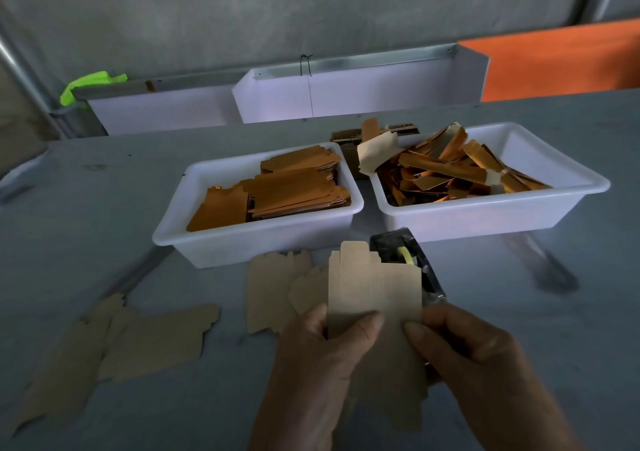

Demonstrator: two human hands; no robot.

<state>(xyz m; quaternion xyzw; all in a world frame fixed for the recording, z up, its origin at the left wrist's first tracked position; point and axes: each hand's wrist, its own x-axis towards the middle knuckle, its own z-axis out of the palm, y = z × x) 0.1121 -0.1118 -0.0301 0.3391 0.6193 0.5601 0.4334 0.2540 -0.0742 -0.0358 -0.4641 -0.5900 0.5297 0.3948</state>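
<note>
A flat brown cardboard box blank (375, 287) with cut tabs at its top is held up above the grey table (519, 312), low in the middle of the head view. My left hand (322, 357) pinches its lower left part, thumb on the front. My right hand (481, 357) pinches its lower right edge. The blank's bottom part hangs down between my hands.
Two white plastic bins stand behind: the left bin (242, 242) holds stacked orange-brown flat blanks, the right bin (485, 213) a loose pile of folded pieces. A black tape dispenser (412, 260) sits behind the held blank. More flat blanks (152, 339) lie on the left. White boards (346, 93) line the back.
</note>
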